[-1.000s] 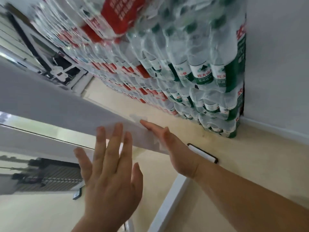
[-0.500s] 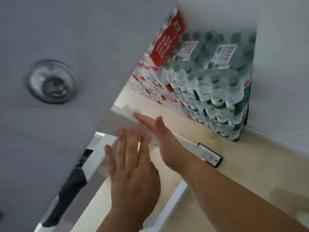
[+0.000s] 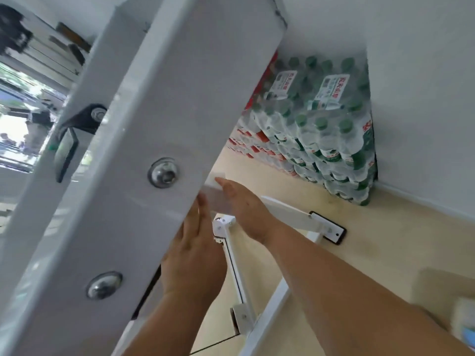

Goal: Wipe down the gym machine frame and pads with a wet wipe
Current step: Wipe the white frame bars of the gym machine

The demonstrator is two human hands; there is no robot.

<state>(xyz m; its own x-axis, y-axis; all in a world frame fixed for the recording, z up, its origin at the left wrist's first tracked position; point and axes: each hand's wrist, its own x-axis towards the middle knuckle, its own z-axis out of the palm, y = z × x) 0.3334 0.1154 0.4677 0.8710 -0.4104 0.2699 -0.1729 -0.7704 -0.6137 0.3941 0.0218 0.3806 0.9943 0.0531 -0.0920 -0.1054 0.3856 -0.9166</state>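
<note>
A wide white frame beam [image 3: 144, 140] of the gym machine slants across the left of the view, with two round bolts in it. A thin white wet wipe [image 3: 217, 176] lies stretched on a lower frame edge behind that beam. My right hand [image 3: 244, 204] lies flat on the wipe, fingers straight, pressing it to the frame. My left hand [image 3: 195, 253] is flat beside it, close against the beam's edge, its fingertips on the wipe's near end and partly hidden by the beam.
Shrink-wrapped packs of water bottles [image 3: 321, 129] are stacked against the white wall on the right. White floor bars [image 3: 293, 217] of the frame end in a black foot plate [image 3: 327, 231]. A black bracket [image 3: 84, 116] sits on the upright at left.
The view has swung so that the bolted white beam now covers the left side. Both hands stay flat on the wipe; the left one has slid up behind the beam's edge.
</note>
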